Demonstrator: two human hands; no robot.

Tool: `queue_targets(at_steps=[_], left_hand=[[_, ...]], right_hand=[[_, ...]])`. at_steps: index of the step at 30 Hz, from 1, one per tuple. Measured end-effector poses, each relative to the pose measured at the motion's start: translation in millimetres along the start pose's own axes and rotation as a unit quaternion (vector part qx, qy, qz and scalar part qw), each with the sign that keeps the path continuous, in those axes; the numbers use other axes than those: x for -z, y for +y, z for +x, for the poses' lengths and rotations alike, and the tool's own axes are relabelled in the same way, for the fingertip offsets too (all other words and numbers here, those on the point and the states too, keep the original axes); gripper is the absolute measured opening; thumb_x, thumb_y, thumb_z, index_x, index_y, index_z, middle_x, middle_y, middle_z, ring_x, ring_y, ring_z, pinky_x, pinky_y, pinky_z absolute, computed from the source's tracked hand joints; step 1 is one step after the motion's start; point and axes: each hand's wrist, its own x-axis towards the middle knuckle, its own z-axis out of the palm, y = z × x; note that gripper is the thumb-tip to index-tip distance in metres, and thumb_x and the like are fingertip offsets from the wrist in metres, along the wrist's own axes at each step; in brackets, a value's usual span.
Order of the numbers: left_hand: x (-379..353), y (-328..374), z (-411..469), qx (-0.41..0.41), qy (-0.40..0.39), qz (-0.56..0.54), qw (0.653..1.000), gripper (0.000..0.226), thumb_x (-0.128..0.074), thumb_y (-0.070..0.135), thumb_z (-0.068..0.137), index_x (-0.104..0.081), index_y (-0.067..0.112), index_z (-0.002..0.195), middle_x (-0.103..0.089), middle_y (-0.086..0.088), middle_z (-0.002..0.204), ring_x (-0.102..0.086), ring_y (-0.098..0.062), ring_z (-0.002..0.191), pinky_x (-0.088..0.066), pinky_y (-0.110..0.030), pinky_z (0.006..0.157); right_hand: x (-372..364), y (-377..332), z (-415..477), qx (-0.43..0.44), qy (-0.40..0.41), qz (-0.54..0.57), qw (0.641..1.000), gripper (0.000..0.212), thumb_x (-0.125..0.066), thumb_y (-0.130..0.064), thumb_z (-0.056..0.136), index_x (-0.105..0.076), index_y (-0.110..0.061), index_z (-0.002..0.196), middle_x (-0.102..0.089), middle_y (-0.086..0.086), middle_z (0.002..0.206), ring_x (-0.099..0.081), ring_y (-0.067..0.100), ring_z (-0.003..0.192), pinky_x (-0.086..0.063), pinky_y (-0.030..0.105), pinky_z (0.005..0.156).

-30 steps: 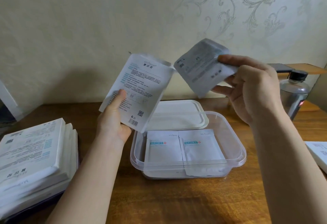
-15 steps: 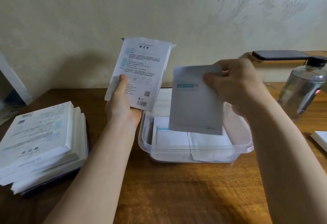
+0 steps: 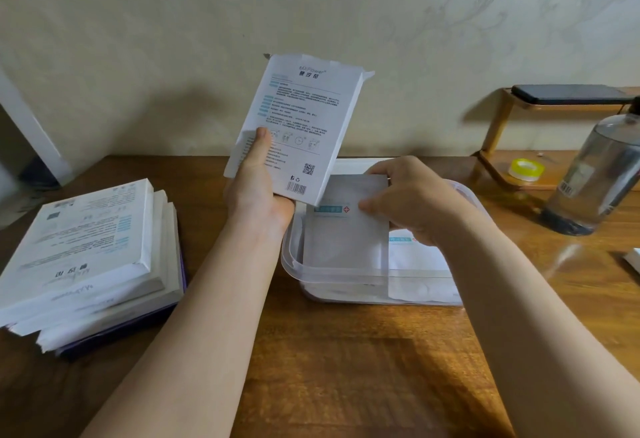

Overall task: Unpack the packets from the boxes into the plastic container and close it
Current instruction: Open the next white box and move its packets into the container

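- One grey-white packet [image 3: 346, 233] is pinched by the right hand [image 3: 415, 202], with the thumb on its printed face and the fingers curled over its top edge. Its lower part sits inside the left half of the container; whether it already rests on the packets beneath cannot be told.
- The clear plastic container [image 3: 292, 264] stands open at mid-table, between the two forearms. Several more packets [image 3: 419, 257] lie flat in it, one showing a blue label beside the right wrist.
- A strip of the white lid [image 3: 353, 165] shows just behind the container, mostly hidden.
- The left hand [image 3: 256, 192] grips a white box [image 3: 301, 119] by its lower end, thumb on the printed back. The box is held up, leaning slightly right, above the container's left rear corner, with its top flaps open.
- A stack of similar boxes [image 3: 86, 247] lies on the wooden table [image 3: 346, 368] at the left, well apart from the container.
- At the right stand a clear bottle [image 3: 599, 174], a yellow-cored tape roll [image 3: 526, 169] and a wooden stand [image 3: 495, 133] bearing a dark phone [image 3: 571, 94].
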Motion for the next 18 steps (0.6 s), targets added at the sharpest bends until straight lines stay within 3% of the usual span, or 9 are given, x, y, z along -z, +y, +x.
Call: queue_targets(at_steps=[2, 4, 6, 8, 11, 13, 18], left_hand=[[-0.6, -0.1, -0.8, 0.001, -0.001, 0.006, 1.000, 0.040, -0.075, 0.029, 0.091, -0.063, 0.016, 0.128, -0.078, -0.008, 0.113, -0.076, -0.030, 0.099, -0.063, -0.048, 0.079], [-0.8, 0.3, -1.5, 0.001, -0.004, 0.015, 1.000, 0.041, -0.075, 0.030, 0.091, -0.063, 0.017, 0.128, -0.078, -0.007, 0.113, -0.077, -0.029, 0.099, -0.063, -0.048, 0.079], [-0.9, 0.5, -2.2, 0.001, -0.006, 0.021, 1.000, 0.040, -0.074, 0.031, 0.091, -0.063, 0.019, 0.128, -0.078, -0.007, 0.112, -0.077, -0.029, 0.098, -0.063, -0.047, 0.079], [-1.0, 0.5, -2.9, 0.003, -0.005, 0.024, 1.000, 0.039, -0.075, 0.031, 0.091, -0.063, 0.019, 0.127, -0.078, -0.006, 0.111, -0.077, -0.029, 0.097, -0.063, -0.047, 0.078], [-1.9, 0.5, -4.2, 0.003, -0.004, 0.024, 1.000, 0.038, -0.075, 0.031, 0.092, -0.064, 0.019, 0.126, -0.079, -0.006, 0.110, -0.078, -0.028, 0.094, -0.064, -0.048, 0.077], [-2.7, 1.1, -5.2, 0.006, -0.006, 0.024, 1.000, 0.034, -0.074, 0.030, 0.093, -0.065, 0.019, 0.123, -0.079, -0.005, 0.109, -0.078, -0.028, 0.094, -0.064, -0.048, 0.078], [-3.8, 1.1, -5.8, 0.012, -0.005, 0.020, 1.000, 0.032, -0.073, 0.028, 0.094, -0.066, 0.017, 0.122, -0.079, -0.006, 0.106, -0.078, -0.026, 0.092, -0.064, -0.045, 0.073]], right_hand=[[-0.7, 2.8, 0.1, 0.016, -0.002, -0.073, 0.997, 0.022, -0.066, 0.005, 0.081, -0.071, -0.010, 0.096, -0.071, 0.019, 0.093, -0.071, 0.037, 0.088, -0.062, 0.051, 0.076], [-0.3, 3.4, -0.6, 0.042, -0.011, -0.171, 0.984, 0.035, -0.067, 0.000, 0.081, -0.069, -0.017, 0.111, -0.064, 0.003, 0.090, -0.066, 0.030, 0.089, -0.060, 0.040, 0.075], [-0.1, 3.9, 0.1, 0.063, -0.012, -0.246, 0.967, 0.054, -0.069, -0.005, 0.082, -0.059, -0.025, 0.132, -0.050, -0.005, 0.100, -0.053, 0.019, 0.093, -0.050, 0.029, 0.071], [-0.2, 4.6, 1.7, 0.081, -0.014, -0.267, 0.960, 0.065, -0.070, -0.006, 0.082, -0.052, -0.027, 0.141, -0.046, -0.005, 0.111, -0.046, 0.015, 0.098, -0.042, 0.024, 0.075], [-0.6, 6.1, 2.1, 0.099, -0.025, -0.294, 0.950, 0.071, -0.070, -0.005, 0.082, -0.047, -0.026, 0.146, -0.055, 0.002, 0.130, -0.050, 0.019, 0.113, -0.038, 0.022, 0.083], [-1.0, 6.4, 0.8, 0.110, -0.034, -0.335, 0.935, 0.072, -0.071, -0.007, 0.083, -0.045, -0.025, 0.148, -0.053, 0.005, 0.135, -0.049, 0.022, 0.123, -0.035, 0.021, 0.086], [-8.9, 7.3, -0.6, 0.135, 0.008, -0.439, 0.888, 0.043, -0.070, -0.011, 0.086, -0.060, -0.018, 0.127, -0.047, 0.009, 0.117, -0.052, 0.032, 0.109, -0.048, 0.034, 0.080]])
